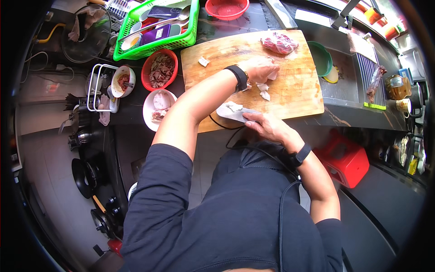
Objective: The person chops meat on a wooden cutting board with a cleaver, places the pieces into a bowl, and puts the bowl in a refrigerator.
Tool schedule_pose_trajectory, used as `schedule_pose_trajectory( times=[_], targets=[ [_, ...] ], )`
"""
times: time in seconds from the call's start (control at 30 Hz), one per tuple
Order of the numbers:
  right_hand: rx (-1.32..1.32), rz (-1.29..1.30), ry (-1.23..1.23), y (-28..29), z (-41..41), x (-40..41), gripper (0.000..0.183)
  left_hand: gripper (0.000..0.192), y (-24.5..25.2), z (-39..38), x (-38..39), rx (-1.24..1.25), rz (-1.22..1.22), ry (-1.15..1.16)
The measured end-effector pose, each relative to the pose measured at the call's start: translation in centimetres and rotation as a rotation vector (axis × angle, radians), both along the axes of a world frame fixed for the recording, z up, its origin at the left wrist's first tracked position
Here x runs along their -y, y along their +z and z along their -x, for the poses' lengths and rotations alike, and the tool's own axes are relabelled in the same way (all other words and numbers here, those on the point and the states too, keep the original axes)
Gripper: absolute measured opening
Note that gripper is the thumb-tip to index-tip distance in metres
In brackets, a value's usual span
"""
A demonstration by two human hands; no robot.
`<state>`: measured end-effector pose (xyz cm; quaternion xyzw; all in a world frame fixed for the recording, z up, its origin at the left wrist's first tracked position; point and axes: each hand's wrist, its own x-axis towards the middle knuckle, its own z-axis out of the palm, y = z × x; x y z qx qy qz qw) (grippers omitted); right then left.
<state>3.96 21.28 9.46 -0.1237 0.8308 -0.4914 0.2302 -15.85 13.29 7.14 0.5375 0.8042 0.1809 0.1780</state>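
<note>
My left hand (261,69) reaches over the wooden cutting board (299,91), fingers closed on a pale piece of fat (273,74). Several small white scraps (263,91) lie just below it. At the board's near edge, my right hand (268,125) grips a broad-bladed knife (227,114); its handle is hidden by the hand. White scraps (234,106) rest on the flat of the blade. Red meat in clear plastic wrap (279,43) lies at the board's far right. One more white scrap (204,61) sits alone at the far left.
Left of the board stand a red bowl of dark meat pieces (144,73), a white bowl with pale pieces (148,115) and a green plastic basket (190,39) of utensils. A red colander (227,8) is behind. The sink (340,90) with a green bowl (319,57) lies right.
</note>
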Motion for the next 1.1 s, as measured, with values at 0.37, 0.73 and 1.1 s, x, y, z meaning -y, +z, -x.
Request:
schedule_pose_trajectory(
  times=[0.37, 0.73, 1.1],
  targets=[
    [0.162, 0.018, 0.026, 3.8, 2.8, 0.8, 0.046, 0.044, 8.3, 0.8, 10.2, -0.167, -0.373, 0.704],
    [0.428, 0.314, -0.386, 0.3, 4.9, -0.7, 0.024, 0.024, -0.4, -11.6, 17.4, 1.076, -1.026, 1.346],
    [0.165, 0.003, -0.203, 3.4, 3.2, 0.6, 0.031, 0.022, -1.3, -16.5, 14.9, -0.26, -0.073, 1.264]
  ],
)
